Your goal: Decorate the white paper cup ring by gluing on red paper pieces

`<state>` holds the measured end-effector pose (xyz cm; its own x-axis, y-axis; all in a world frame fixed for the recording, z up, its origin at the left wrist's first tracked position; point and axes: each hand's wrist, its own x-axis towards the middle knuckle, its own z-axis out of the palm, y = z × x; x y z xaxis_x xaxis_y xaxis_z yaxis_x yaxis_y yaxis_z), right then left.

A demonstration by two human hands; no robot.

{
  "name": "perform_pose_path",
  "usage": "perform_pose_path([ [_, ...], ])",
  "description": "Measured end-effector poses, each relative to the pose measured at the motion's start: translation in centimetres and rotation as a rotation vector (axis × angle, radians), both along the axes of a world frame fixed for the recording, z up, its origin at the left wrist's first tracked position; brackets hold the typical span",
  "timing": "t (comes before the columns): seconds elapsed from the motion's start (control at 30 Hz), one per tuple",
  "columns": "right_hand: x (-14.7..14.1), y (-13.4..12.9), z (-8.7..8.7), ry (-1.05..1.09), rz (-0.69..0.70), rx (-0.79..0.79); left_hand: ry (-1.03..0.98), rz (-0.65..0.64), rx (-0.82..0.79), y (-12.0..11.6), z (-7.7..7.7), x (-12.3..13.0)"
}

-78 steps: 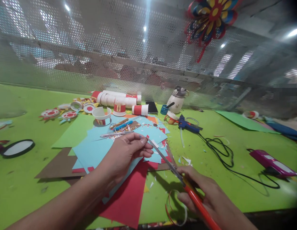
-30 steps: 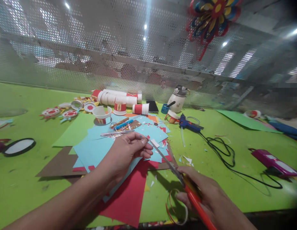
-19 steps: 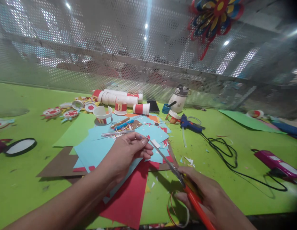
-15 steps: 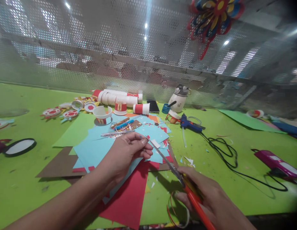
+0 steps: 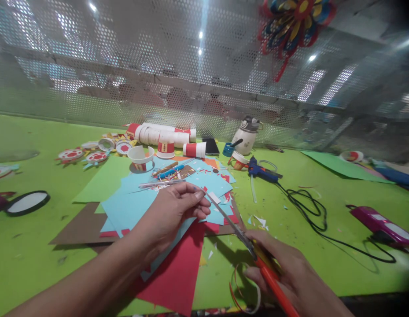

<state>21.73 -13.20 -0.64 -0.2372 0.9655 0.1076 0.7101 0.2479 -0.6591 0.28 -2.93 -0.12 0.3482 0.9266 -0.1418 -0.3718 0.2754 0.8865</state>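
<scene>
My left hand [image 5: 182, 204] is over the blue paper sheets [image 5: 125, 207], its thumb and forefinger pinched together; what they hold is too small to make out. The tips of the scissors [image 5: 239, 232] reach that pinch. Closed round their orange and yellow handles is my right hand [image 5: 280, 259], lower right. Under my left wrist lies a red sheet [image 5: 178, 273]. A thin curled paper strip [image 5: 258, 299] lies below the scissors. Small scraps [image 5: 259, 221] are scattered beside the blades.
Paper cups [image 5: 166, 149], a blue pen [image 5: 171, 172] and a phone [image 5: 210, 146] lie beyond the sheets. Rightward are a bottle [image 5: 245, 138], a glue gun [image 5: 263, 171] with a black cable [image 5: 319, 220] and a magenta device [image 5: 382, 224]. A round mirror-like disc [image 5: 27, 203] lies left.
The scissor blades are closer together at my left fingertips, and the small red bit seen there before no longer shows. My right thumb has shifted slightly; my left hand stays in place.
</scene>
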Motion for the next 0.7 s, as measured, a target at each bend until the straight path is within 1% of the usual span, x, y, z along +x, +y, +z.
perform_pose_path([
  [0.23,0.15,-0.04,-0.31,-0.009,-0.004,0.073,0.030,0.008,0.006,-0.04,0.12,-0.01],
  [0.33,0.20,0.13,-0.25,-0.027,-0.011,0.080,0.033,0.010,0.007,0.01,0.14,-0.03],
  [0.43,0.24,0.25,-0.27,-0.038,0.012,0.106,0.031,0.004,0.005,0.07,0.07,-0.04],
  [0.7,0.50,0.27,-0.83,-0.062,0.036,0.120,0.024,-0.001,-0.002,0.19,-0.21,0.00],
])
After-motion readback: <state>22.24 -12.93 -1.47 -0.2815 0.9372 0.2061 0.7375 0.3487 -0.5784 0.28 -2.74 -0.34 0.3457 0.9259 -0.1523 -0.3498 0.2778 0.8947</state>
